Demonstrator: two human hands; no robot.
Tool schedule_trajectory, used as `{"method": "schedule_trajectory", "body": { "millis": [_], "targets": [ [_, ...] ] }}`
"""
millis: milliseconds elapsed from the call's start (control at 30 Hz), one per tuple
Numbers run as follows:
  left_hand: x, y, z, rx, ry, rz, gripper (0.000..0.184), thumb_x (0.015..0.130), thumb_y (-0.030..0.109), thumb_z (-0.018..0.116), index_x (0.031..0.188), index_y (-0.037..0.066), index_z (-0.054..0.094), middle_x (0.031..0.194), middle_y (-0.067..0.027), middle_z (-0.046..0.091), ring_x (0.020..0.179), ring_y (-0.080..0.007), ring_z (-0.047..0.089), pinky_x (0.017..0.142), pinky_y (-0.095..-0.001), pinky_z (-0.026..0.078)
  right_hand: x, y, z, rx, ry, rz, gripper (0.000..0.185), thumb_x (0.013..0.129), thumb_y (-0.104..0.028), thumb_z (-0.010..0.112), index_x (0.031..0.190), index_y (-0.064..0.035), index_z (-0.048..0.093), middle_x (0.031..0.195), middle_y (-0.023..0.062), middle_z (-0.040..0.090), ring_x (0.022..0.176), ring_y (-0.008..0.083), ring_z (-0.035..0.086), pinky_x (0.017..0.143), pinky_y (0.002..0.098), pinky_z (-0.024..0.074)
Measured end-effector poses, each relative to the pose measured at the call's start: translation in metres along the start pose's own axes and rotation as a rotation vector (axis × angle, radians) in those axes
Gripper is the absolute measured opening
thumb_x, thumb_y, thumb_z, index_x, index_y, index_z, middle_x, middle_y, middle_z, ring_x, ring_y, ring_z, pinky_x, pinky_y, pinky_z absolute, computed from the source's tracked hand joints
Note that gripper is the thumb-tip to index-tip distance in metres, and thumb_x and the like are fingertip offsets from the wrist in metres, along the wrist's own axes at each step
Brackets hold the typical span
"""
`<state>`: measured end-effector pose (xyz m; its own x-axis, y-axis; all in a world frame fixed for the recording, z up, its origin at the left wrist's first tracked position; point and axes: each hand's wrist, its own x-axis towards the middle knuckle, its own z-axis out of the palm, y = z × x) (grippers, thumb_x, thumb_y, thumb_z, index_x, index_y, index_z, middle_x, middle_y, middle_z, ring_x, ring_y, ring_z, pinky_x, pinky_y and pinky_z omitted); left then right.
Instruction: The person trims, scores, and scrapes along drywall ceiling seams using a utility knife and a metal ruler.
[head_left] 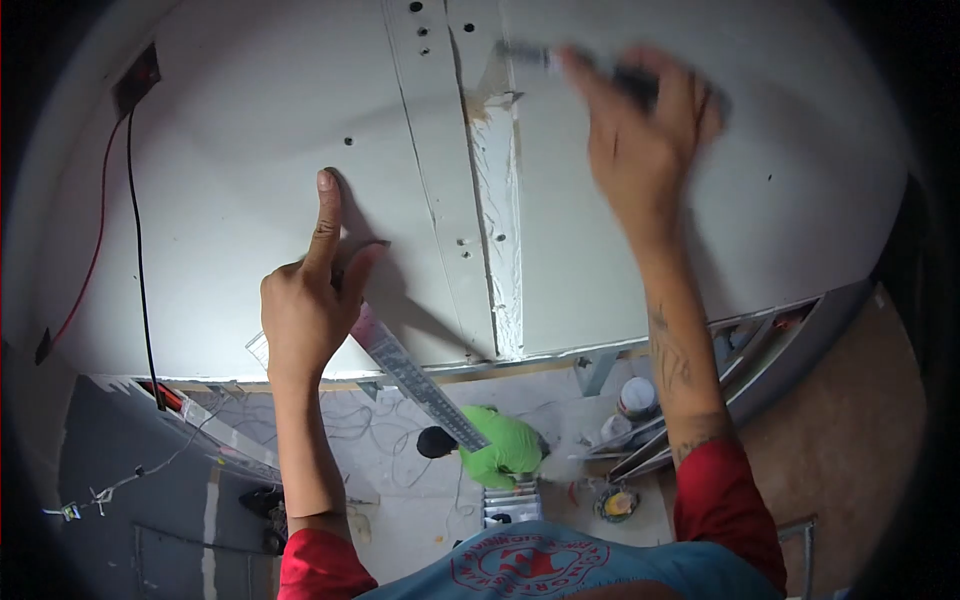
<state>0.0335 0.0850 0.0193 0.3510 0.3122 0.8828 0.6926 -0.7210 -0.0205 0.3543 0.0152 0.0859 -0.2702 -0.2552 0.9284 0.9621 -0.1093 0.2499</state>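
Observation:
White board panels (600,250) face me, with a seam filled with white compound (497,210) running between them. My right hand (645,140), blurred by motion, grips the dark handle of what looks like a putty knife (507,52). Its blurred blade is at the upper part of the seam. Left of the seam, my left hand (308,300) has its index finger stretched up against the board and its thumb out. A long flat strip with printed marks (415,375) slants down from this hand; its lower fingers curl around it, partly hidden.
Black and red wires (134,210) hang from a square opening (137,82) at the left. Far below, a person in a green top (505,450) bends over the floor. A white bucket (637,397) and loose cables lie there. Screw holes dot the board.

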Motion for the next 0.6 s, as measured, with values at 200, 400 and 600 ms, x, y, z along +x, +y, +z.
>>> {"method": "schedule_trajectory", "body": {
  "millis": [200,400,600],
  "targets": [
    [0.014,0.020,-0.022,0.007,0.122,0.029,0.066,0.091,0.028,0.082,0.151,0.017,0.058,0.058,-0.0053,0.062,0.045,-0.0207,0.060,0.047,-0.0338,0.048,0.101,0.009,0.055,0.056,0.248,0.020,0.032,0.090,-0.009,0.078,0.116,-0.0265,0.084,0.105,0.0036,0.066,0.103,0.0210,0.057,0.097,0.0444,0.0306],
    [0.086,0.083,-0.021,0.065,0.194,0.325,0.029,0.096,0.033,0.076,0.118,0.017,0.068,0.070,-0.0042,0.070,0.060,-0.0218,0.072,0.054,-0.0351,0.053,0.092,0.009,0.042,0.066,0.266,0.034,0.033,0.091,-0.006,0.076,0.116,-0.0259,0.083,0.105,0.0038,0.066,0.102,0.0215,0.058,0.095,0.0427,0.0328],
    [0.117,0.095,0.001,0.182,0.047,0.299,0.021,0.102,0.035,0.067,0.115,0.018,0.068,0.082,-0.0063,0.077,0.070,-0.0272,0.076,0.064,-0.0404,0.059,0.049,0.019,0.021,0.095,0.202,-0.049,0.031,0.090,-0.009,0.078,0.117,-0.0238,0.083,0.106,0.0070,0.065,0.103,0.0247,0.057,0.094,0.0438,0.0351]
  ]
}}
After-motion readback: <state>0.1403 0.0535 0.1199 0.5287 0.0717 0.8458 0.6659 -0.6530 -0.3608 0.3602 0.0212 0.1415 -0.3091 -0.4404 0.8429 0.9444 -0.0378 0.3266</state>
